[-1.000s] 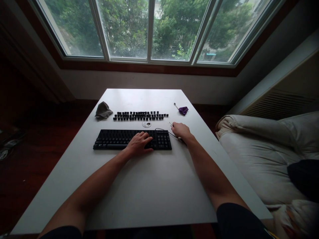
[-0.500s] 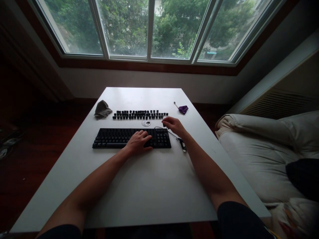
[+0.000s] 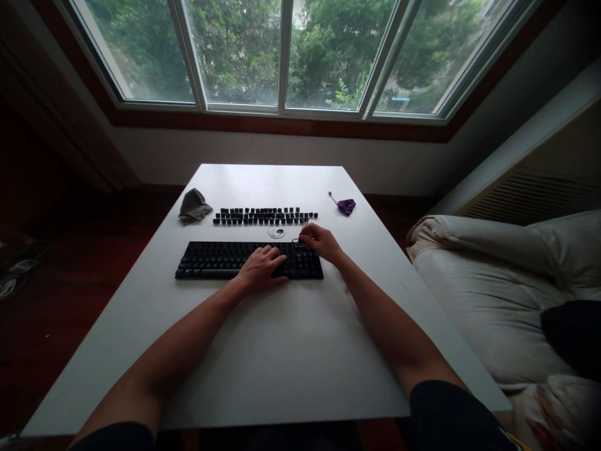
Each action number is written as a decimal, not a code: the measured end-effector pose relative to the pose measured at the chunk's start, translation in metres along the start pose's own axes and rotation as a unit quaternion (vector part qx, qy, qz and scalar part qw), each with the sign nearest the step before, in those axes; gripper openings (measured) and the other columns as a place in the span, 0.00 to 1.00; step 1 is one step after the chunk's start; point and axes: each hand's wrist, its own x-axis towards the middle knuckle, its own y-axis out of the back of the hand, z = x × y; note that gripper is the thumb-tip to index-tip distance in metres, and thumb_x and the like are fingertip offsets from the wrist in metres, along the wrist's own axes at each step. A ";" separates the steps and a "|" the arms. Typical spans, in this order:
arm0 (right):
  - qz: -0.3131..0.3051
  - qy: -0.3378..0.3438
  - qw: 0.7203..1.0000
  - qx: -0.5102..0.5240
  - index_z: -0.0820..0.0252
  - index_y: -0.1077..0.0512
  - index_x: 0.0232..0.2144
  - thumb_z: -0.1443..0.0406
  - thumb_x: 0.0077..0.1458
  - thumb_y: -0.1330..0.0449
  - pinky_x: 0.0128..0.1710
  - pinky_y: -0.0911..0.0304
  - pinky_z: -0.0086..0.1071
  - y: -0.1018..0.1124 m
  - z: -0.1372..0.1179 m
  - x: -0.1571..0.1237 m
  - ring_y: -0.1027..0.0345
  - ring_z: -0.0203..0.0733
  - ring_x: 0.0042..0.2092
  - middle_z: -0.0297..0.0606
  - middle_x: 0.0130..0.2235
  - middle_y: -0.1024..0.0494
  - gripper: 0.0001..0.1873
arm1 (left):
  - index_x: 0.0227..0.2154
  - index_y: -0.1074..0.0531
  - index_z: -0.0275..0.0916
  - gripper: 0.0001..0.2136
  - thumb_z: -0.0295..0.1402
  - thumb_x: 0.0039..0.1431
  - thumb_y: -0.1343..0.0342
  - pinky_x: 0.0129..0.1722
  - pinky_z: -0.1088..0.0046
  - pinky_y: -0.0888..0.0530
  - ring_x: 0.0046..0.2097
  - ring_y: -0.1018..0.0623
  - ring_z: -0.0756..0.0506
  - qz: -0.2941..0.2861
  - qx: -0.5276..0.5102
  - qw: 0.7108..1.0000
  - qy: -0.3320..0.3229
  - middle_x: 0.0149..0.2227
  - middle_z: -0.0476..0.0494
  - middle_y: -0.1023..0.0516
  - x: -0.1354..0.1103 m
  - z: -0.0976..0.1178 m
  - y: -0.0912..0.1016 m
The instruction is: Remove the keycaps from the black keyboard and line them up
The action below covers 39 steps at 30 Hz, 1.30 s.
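Note:
A black keyboard (image 3: 216,258) lies across the middle of the white table, its long side facing me. My left hand (image 3: 261,268) rests on it right of centre, fingers stretched out and thumb apart, gripping nothing. Over the keyboard's upper right part, my right hand (image 3: 319,241) is closed in a pinch. A thin wire tool (image 3: 306,223) pokes up from those fingertips; its lower end is too small and dark to make out. Just beyond the keyboard, loose black keycaps (image 3: 263,217) stand in rows. Between them and the keyboard sits a small round whitish disc (image 3: 277,232) with a dark spot.
A grey cloth (image 3: 193,207) lies crumpled at the table's far left. At the far right is a purple cloth (image 3: 346,206) beside a thin stick with a dark tip (image 3: 332,196). A pale sofa (image 3: 469,294) stands right of the table (image 3: 277,376); a window is ahead.
My right hand has moved a little left and nearer, from beyond the keyboard's right end to over it. The cable plug is now hidden behind my right arm. My left hand stays put.

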 end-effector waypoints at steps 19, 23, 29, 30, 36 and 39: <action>-0.035 0.096 0.972 -0.210 0.54 0.27 0.40 0.58 0.60 0.41 0.33 0.38 0.31 -0.005 -0.001 -0.016 0.32 0.38 0.29 0.33 0.29 0.23 0.09 | 0.54 0.30 0.41 0.25 0.50 0.59 0.42 0.47 0.59 0.33 0.48 0.31 0.38 -0.009 0.015 1.000 0.009 0.48 0.37 0.29 0.000 -0.001 0.001; -0.014 0.081 0.982 -0.171 0.55 0.28 0.39 0.55 0.59 0.40 0.33 0.36 0.32 -0.011 0.005 -0.018 0.32 0.39 0.29 0.32 0.28 0.23 0.11 | 0.55 0.30 0.41 0.25 0.50 0.59 0.43 0.48 0.59 0.33 0.49 0.31 0.38 -0.013 0.011 1.000 0.007 0.48 0.38 0.29 0.001 -0.001 0.003; 0.073 0.021 0.995 0.065 0.54 0.35 0.38 0.49 0.57 0.40 0.34 0.30 0.35 -0.014 0.008 -0.010 0.25 0.42 0.33 0.32 0.29 0.23 0.17 | 0.56 0.30 0.42 0.25 0.49 0.59 0.42 0.47 0.58 0.33 0.49 0.31 0.37 -0.011 0.001 1.000 0.004 0.48 0.37 0.29 0.000 -0.002 0.004; 0.093 0.019 0.992 0.088 0.54 0.36 0.38 0.49 0.57 0.40 0.33 0.29 0.35 -0.014 0.007 -0.009 0.25 0.42 0.33 0.32 0.30 0.23 0.18 | 0.56 0.30 0.42 0.25 0.49 0.59 0.42 0.47 0.58 0.33 0.49 0.31 0.37 -0.011 -0.003 1.000 0.002 0.48 0.37 0.29 0.000 -0.003 0.003; 0.073 0.013 0.995 0.073 0.54 0.34 0.36 0.49 0.54 0.37 0.40 0.29 0.38 -0.023 -0.007 -0.013 0.24 0.43 0.35 0.34 0.31 0.21 0.18 | 0.52 0.28 0.42 0.22 0.48 0.60 0.42 0.46 0.59 0.32 0.48 0.29 0.38 0.014 -0.021 0.999 0.023 0.47 0.38 0.27 0.000 -0.001 0.001; 0.054 0.016 0.996 0.065 0.55 0.32 0.35 0.50 0.54 0.36 0.40 0.30 0.38 -0.034 -0.017 -0.018 0.25 0.44 0.36 0.35 0.32 0.20 0.18 | 0.49 0.26 0.43 0.17 0.46 0.62 0.44 0.47 0.59 0.32 0.48 0.28 0.39 0.055 -0.043 0.995 0.071 0.46 0.40 0.26 0.000 0.000 0.002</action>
